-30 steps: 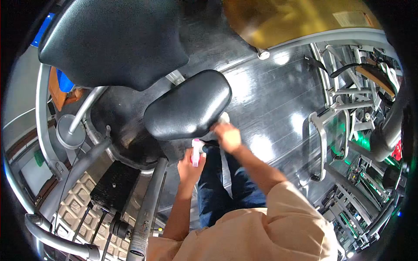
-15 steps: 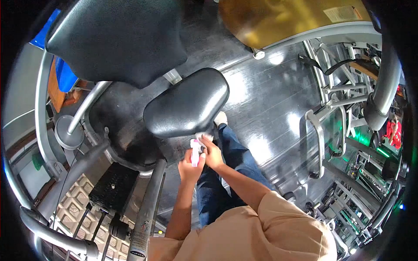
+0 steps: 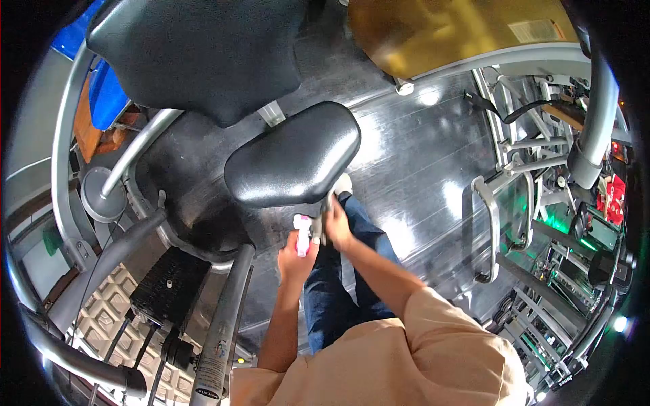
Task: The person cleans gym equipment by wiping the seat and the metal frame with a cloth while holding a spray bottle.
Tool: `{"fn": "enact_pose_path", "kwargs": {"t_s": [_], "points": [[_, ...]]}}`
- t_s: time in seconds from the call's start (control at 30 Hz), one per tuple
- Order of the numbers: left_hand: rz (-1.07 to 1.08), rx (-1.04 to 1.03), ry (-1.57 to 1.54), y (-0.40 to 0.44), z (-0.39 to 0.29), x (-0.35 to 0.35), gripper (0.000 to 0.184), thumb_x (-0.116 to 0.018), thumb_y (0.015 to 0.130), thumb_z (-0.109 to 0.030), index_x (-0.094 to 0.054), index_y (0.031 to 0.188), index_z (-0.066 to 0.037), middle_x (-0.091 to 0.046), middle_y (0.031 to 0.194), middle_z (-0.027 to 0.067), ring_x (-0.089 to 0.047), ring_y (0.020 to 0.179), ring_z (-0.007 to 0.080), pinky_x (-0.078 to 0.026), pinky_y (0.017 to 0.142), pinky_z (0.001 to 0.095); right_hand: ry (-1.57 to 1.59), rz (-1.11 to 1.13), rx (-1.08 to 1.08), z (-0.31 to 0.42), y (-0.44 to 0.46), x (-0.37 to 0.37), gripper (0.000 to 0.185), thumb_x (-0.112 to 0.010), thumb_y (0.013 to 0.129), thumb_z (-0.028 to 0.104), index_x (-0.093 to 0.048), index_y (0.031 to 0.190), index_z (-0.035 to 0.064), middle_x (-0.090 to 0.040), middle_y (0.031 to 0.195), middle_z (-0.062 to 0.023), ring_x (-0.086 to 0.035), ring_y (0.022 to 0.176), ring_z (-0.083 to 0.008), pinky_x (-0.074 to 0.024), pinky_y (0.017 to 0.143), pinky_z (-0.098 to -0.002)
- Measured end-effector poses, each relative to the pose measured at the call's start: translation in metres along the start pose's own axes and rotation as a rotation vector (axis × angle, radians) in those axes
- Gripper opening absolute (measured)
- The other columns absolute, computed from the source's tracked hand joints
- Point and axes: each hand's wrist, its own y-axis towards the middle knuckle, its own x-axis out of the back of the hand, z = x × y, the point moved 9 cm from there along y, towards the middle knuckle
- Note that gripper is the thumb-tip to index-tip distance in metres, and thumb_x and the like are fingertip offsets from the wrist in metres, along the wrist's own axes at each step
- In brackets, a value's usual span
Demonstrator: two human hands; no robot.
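Observation:
My left hand [image 3: 292, 262] is closed around a small white-and-pink spray bottle [image 3: 302, 233], held upright in front of my legs. Just to its right is my right hand [image 3: 337, 224], its fingers curled and partly blurred. A pale greyish cloth [image 3: 318, 231] hangs from them, close beside the bottle; its far side is hidden. Beyond both hands lies a black padded machine seat [image 3: 294, 155], apart from them. A larger black backrest pad [image 3: 196, 54] rises behind the seat.
Grey frame tubes [image 3: 227, 318] and a black weight stack [image 3: 169, 287] stand at left. A bent metal handle [image 3: 489, 230] and more gym machines are at right. A gold panel [image 3: 453, 34] spans the top. Glossy dark floor [image 3: 420, 162] runs between. A person in red [image 3: 613, 197] appears far right.
My right hand has moved right and slightly up, away from the bottle's top, with the cloth now hanging lower. My left hand keeps the bottle nearly in place. The view has shifted slightly.

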Motion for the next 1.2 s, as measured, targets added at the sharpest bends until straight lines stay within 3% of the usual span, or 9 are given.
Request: {"fn": "enact_pose_path", "kwargs": {"t_s": [0.1,0.17,0.3,0.53,0.9,0.97,1.07,1.17,1.2], "points": [[0.019,0.046,-0.009,0.0,0.009,-0.005,0.028,-0.078,0.086,-0.028,-0.069,0.105,-0.009,-0.071,0.075,0.0103,-0.071,0.067,0.0227,-0.054,0.065,0.0379,0.138,0.237,-0.26,-0.011,-0.045,0.0,0.046,-0.043,0.105,0.014,-0.05,0.148,0.0035,-0.065,0.131,-0.0131,-0.062,0.118,-0.0212,-0.0469,0.103,-0.0329],[0.084,0.021,0.121,0.006,0.003,-0.011,0.04,-0.072,0.087,-0.045,-0.067,0.116,-0.016,-0.074,0.084,0.0171,-0.071,0.077,0.0418,-0.056,0.07,0.0508,0.247,0.294,-0.206,-0.015,-0.042,0.016,0.041,-0.044,0.106,0.015,-0.055,0.145,0.0061,-0.067,0.116,-0.0046,-0.062,0.099,-0.0118,-0.0518,0.087,-0.0285],[0.207,-0.114,0.257,0.016,-0.017,-0.039,0.039,-0.072,0.086,-0.048,-0.065,0.103,-0.014,-0.073,0.08,0.0178,-0.071,0.079,0.0433,-0.056,0.07,0.0533,0.197,0.144,-0.59,0.002,-0.024,0.081,0.04,-0.043,0.107,0.016,-0.054,0.144,0.0052,-0.067,0.121,-0.008,-0.065,0.1,-0.0161,-0.053,0.087,-0.0314],[0.283,-0.117,0.5,0.029,0.001,-0.071,0.045,-0.073,0.082,-0.047,-0.059,0.111,-0.015,-0.073,0.084,0.02,-0.072,0.082,0.0441,-0.055,0.073,0.0572,0.222,0.065,-0.375,-0.038,-0.019,0.118,0.043,-0.036,0.106,0.007,-0.052,0.145,0.0036,-0.065,0.125,-0.0099,-0.062,0.111,-0.0188,-0.0498,0.096,-0.0318],[0.014,-0.25,0.373,-0.007,0.008,-0.053,0.044,-0.077,0.083,-0.039,-0.061,0.115,-0.015,-0.074,0.087,0.0151,-0.072,0.08,0.0405,-0.057,0.07,0.052,0.505,-0.202,-0.149,0.073,0.032,0.076,0.042,-0.042,0.105,0.013,-0.049,0.146,0.0054,-0.066,0.103,-0.0114,-0.067,0.079,-0.0174,-0.0563,0.066,-0.0317],[-0.077,-0.161,0.195,-0.015,0.009,-0.04,0.043,-0.077,0.083,-0.038,-0.06,0.114,-0.014,-0.073,0.086,0.0171,-0.071,0.08,0.0421,-0.057,0.071,0.0519,-0.191,-0.217,0.088,0.0,0.059,0.035,0.048,-0.05,0.096,0.004,-0.053,0.144,0.003,-0.068,0.112,-0.0256,-0.07,0.086,-0.0349,-0.0573,0.08,-0.0403],[-0.198,-0.004,0.068,-0.032,0.045,-0.042,0.035,-0.075,0.085,-0.034,-0.061,0.107,-0.01,-0.072,0.087,0.0188,-0.071,0.082,0.0434,-0.056,0.071,0.0507,-0.154,-0.106,0.102,0.028,-0.022,-0.006,0.057,-0.051,0.09,-0.002,-0.052,0.147,0.0066,-0.06,0.134,-0.0286,-0.061,0.122,-0.0427,-0.0493,0.102,-0.039],[-0.342,-0.013,-0.02,-0.056,0.057,-0.04,0.033,-0.075,0.086,-0.027,-0.063,0.11,-0.008,-0.072,0.081,0.0145,-0.073,0.075,0.0334,-0.056,0.068,0.0444,-0.136,0.141,0.542,0.019,-0.045,-0.011,0.056,-0.041,0.094,-0.006,-0.053,0.146,0.0076,-0.063,0.14,-0.0166,-0.069,0.114,-0.0284,-0.0557,0.092,-0.0353],[-0.346,0.058,-0.097,-0.066,0.064,-0.041,0.032,-0.075,0.086,-0.024,-0.064,0.111,-0.007,-0.071,0.08,0.0124,-0.072,0.073,0.0272,-0.055,0.068,0.0416,0.151,0.181,0.131,0.017,-0.039,0.004,0.051,-0.039,0.099,-0.003,-0.055,0.145,0.0092,-0.07,0.125,-0.0107,-0.07,0.087,-0.0157,-0.0576,0.069,-0.0297]]}}
